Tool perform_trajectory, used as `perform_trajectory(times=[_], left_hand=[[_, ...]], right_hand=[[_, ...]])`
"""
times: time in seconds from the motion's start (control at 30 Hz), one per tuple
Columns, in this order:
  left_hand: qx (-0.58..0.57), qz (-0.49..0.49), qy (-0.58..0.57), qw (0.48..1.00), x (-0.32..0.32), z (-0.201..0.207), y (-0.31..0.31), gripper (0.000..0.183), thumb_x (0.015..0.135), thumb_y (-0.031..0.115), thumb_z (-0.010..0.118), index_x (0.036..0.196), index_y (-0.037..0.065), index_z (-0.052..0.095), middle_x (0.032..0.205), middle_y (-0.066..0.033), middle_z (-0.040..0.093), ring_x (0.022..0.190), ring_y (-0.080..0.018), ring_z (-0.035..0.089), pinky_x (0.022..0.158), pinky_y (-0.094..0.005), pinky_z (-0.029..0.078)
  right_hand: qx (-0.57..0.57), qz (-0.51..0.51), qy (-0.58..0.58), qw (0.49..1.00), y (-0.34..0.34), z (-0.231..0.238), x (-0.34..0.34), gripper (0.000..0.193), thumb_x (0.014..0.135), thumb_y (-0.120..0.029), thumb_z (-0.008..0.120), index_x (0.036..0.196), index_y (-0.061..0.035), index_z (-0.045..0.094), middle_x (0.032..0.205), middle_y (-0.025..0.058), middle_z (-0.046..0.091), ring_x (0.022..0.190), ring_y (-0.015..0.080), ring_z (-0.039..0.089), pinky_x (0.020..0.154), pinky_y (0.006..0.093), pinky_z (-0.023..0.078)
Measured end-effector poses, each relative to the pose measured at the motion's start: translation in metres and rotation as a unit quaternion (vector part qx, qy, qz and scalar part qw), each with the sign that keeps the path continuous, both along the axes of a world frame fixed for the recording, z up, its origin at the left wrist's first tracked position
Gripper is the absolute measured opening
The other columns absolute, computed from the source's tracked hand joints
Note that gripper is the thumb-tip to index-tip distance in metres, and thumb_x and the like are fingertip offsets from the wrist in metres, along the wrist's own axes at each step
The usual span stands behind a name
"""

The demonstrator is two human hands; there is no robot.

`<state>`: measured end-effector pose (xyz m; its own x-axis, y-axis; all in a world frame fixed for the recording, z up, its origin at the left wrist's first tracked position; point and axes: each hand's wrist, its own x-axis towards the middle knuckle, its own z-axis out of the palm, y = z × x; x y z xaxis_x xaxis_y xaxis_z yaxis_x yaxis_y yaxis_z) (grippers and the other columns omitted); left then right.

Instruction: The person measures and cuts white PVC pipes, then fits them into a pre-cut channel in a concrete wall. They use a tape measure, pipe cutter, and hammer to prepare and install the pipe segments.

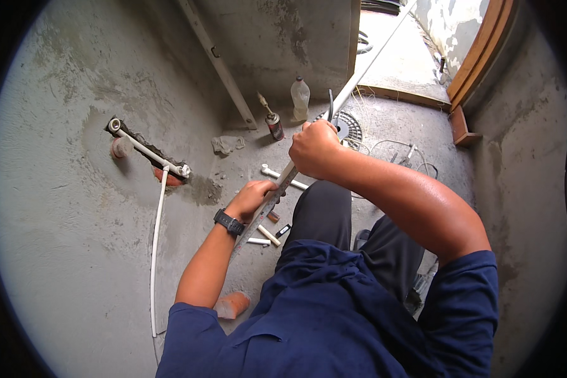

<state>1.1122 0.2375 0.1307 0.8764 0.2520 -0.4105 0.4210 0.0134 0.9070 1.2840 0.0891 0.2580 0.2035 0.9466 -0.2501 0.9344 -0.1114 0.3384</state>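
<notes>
On rough concrete, hands (pixel 313 148) gripping long white pipe (pixel 359 75)

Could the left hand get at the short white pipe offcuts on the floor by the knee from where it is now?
Probably yes. The left hand sits just above the offcuts, with bare floor between. But its grip is on the long white pipe, so it would have to let go first.
</notes>
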Motion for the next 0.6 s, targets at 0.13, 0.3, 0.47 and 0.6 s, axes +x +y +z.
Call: perform_trajectory(times=[0.13,0.3,0.47,0.6], left_hand=[[-0.065,0.004,-0.003,0.998,0.001,-0.001,0.004,0.025,0.1,0.012,0.052,0.101,-0.005,0.07,0.098,-0.0119,0.072,0.085,-0.0187,0.07,0.073,-0.0321,0.056],[0.076,0.019,-0.081,0.994,-0.001,0.005,0.005,0.024,0.098,0.014,0.057,0.098,-0.003,0.073,0.089,-0.0065,0.071,0.079,-0.0136,0.065,0.068,-0.0291,0.052],[0.096,0.129,-0.049,0.986,-0.008,0.029,0.021,0.025,0.093,0.02,0.062,0.087,0.0,0.075,0.072,-0.0003,0.067,0.062,-0.0095,0.057,0.055,-0.0279,0.043],[0.288,0.161,-0.087,0.94,-0.016,0.052,0.032,0.026,0.091,0.023,0.066,0.088,-0.001,0.073,0.064,-0.0041,0.061,0.059,-0.0109,0.053,0.056,-0.0303,0.042]], right_hand=[[0.002,-0.003,-0.002,1.0,0.003,-0.003,0.001,0.024,0.089,-0.026,0.062,0.092,-0.0108,0.081,0.094,0.0077,0.076,0.095,0.0269,0.07,0.059,0.0514,0.058],[0.104,0.01,0.0,0.995,0.004,-0.013,0.001,0.022,0.09,-0.027,0.063,0.094,-0.0103,0.076,0.093,0.0069,0.074,0.094,0.0245,0.07,0.07,0.0468,0.056],[0.27,0.123,0.011,0.955,-0.005,-0.024,-0.037,0.024,0.091,-0.027,0.06,0.097,-0.0077,0.072,0.087,0.006,0.071,0.09,0.0261,0.067,0.063,0.0489,0.049],[0.159,0.106,0.074,0.979,0.002,-0.035,-0.069,0.033,0.087,-0.042,0.067,0.088,-0.0093,0.071,0.083,0.0053,0.072,0.085,0.0226,0.068,0.068,0.0403,0.049]])
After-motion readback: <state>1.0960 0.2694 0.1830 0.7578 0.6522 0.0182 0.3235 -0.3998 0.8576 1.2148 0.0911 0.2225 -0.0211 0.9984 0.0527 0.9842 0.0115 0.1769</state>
